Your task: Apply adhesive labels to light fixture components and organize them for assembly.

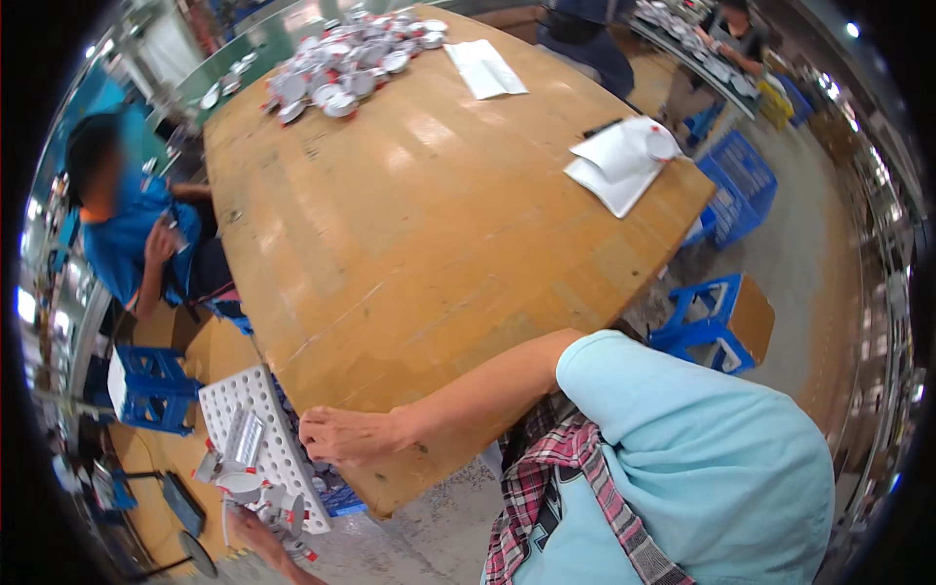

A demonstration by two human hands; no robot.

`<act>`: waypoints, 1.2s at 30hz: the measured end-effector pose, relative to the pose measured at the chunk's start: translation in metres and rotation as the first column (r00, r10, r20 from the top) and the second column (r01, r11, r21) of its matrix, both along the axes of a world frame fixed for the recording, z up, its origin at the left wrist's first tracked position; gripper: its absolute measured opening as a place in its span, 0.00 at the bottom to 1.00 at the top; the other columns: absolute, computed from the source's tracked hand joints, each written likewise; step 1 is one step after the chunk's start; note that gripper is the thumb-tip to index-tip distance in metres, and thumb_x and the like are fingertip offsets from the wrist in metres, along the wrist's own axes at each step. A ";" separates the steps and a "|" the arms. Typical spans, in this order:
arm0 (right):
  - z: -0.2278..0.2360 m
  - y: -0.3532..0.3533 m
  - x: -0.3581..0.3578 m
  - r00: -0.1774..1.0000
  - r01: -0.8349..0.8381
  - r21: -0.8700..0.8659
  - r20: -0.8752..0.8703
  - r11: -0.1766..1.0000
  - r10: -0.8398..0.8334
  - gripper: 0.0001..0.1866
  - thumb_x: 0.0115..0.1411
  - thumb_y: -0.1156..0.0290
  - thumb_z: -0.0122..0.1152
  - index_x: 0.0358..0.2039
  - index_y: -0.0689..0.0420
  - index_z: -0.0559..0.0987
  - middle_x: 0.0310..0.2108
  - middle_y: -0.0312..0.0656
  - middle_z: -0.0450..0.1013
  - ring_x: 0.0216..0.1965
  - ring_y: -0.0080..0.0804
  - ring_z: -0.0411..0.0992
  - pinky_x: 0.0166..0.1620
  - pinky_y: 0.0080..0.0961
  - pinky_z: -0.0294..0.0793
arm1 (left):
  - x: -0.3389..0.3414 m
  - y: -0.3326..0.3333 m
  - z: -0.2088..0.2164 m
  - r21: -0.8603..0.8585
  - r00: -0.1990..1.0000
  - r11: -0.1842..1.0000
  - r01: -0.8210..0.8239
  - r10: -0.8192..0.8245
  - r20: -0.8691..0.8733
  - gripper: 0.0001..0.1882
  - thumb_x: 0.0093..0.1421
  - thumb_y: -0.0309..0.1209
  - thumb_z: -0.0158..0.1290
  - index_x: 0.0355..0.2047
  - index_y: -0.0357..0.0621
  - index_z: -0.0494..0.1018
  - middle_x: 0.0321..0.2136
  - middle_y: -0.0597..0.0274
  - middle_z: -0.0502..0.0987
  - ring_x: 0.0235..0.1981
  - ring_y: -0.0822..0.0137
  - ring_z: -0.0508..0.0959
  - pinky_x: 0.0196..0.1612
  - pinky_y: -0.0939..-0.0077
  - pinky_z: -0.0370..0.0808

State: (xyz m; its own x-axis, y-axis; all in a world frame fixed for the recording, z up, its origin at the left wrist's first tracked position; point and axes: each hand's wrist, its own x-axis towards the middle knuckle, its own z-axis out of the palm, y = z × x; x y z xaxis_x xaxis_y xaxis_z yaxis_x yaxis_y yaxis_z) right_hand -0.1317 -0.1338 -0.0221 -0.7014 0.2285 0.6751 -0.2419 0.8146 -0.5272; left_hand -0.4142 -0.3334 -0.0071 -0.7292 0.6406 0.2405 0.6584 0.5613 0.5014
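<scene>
At the lower left, my left hand [258, 533] is closed around a cluster of round white-and-silver parts with red tabs [244, 483], which look like small lamp housings. These parts are in front of a white tray with rows of round holes [234, 392]; I cannot tell whether they touch it. A ribbed silver piece [245, 436] shows above the cluster. My right arm reaches across the near corner of the wooden table [429, 292]. My right hand [346, 436] is by the table's left edge, beside the tray, with curled fingers. Anything in those fingers is hidden.
A heap of similar parts [341, 63] covers the table's far end. White sheets [485, 68] and a white bag [619, 161] lie on the tabletop. A person in blue [146, 234] sits at the left. Blue stools [156, 385] and a blue crate [736, 185] stand around.
</scene>
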 end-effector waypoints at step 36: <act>0.045 0.236 0.607 0.030 0.955 0.290 0.133 0.068 -0.991 0.32 0.46 0.67 0.70 0.53 0.54 0.69 0.54 0.46 0.63 0.56 0.48 0.60 0.58 0.43 0.57 | 0.490 0.495 0.150 -0.599 0.418 0.492 0.632 -0.867 -0.272 0.33 0.50 0.40 0.61 0.56 0.44 0.66 0.56 0.53 0.68 0.56 0.56 0.69 0.57 0.65 0.67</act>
State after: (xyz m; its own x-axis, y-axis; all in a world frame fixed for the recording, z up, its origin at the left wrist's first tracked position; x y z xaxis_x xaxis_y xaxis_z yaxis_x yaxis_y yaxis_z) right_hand 0.4749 0.1022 0.0225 -0.0028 0.7904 0.6126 0.9267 0.2323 -0.2955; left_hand 0.0755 0.1621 0.1428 0.2573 0.9663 -0.0042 0.9570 -0.2554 -0.1376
